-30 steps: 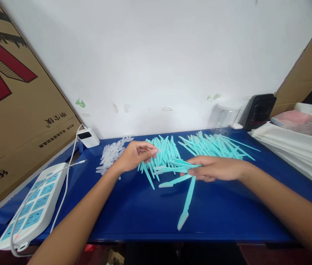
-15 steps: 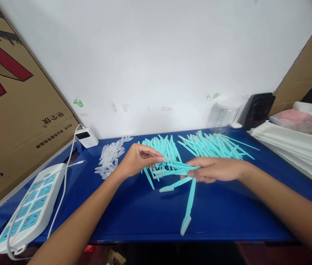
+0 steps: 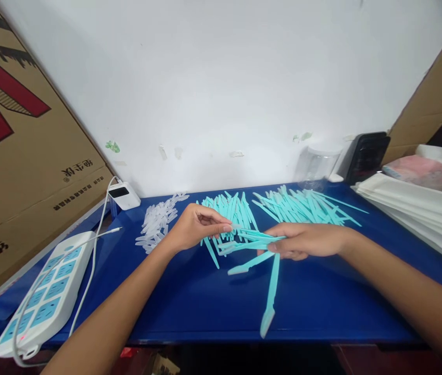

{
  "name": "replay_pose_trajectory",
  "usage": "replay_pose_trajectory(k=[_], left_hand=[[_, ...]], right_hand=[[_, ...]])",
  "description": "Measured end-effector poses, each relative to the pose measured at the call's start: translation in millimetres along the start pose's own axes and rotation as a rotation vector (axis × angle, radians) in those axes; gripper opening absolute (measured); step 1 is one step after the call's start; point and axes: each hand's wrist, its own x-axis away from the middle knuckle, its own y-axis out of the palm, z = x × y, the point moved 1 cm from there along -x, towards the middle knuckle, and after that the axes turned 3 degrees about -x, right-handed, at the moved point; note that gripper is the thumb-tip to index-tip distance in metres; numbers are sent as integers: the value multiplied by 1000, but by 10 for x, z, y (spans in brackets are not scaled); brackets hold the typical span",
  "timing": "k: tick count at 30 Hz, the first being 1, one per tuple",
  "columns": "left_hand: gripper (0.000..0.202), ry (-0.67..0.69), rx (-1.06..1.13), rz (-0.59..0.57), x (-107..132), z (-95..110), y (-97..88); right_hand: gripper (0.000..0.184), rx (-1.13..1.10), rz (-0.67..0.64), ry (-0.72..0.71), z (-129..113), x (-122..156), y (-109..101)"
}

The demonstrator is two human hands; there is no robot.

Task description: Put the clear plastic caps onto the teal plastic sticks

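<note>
My right hand (image 3: 310, 239) is closed around a fanned bunch of turquoise eyebrow razors (image 3: 270, 297), their blade ends pointing left and one hanging down toward the table's front edge. Thumb and forefinger of my left hand (image 3: 197, 226) pinch a small clear blade cap (image 3: 236, 226) at the end of the topmost razor. How far the cap covers that blade is too small to tell. Behind my left hand lies a heap of loose clear caps (image 3: 160, 219). One pile of turquoise razors (image 3: 230, 205) lies behind both hands, and a second razor pile (image 3: 302, 205) is farther right.
The blue tabletop (image 3: 205, 307) meets a white wall (image 3: 221, 94). To the left are a power strip (image 3: 45, 297), a white device with a cable (image 3: 124, 195) and a large carton (image 3: 21, 135). A clear jar (image 3: 320, 164), a black object (image 3: 367, 156) and stacked white trays (image 3: 412, 208) stand right.
Both hands keep nearly the same pose, the left still pinching the cap at the razor's end. The razors in my right hand have shifted very slightly right, along with the view.
</note>
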Motion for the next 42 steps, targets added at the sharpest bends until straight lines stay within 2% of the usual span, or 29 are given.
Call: replay_pose_trajectory(k=[7, 13, 18, 25, 31, 42], left_hand=[[29, 6, 37, -27, -4, -26, -14], [27, 21, 33, -45, 18, 3, 96], [25, 68, 95, -107, 19, 43, 171], [34, 80, 61, -259, 3, 34, 110], [26, 112, 133, -218, -11, -10, 119], [19, 50, 274, -264, -14, -19, 157]], right_hand=[[42, -16, 46, 27, 31, 5, -11], [35, -14, -19, -7, -24, -18, 57], [35, -44, -22, 17, -2, -21, 95], [34, -44, -45, 2, 25, -33, 85], [28, -56, -89, -37, -36, -42, 156], [21, -97, -143, -93, -64, -30, 263]])
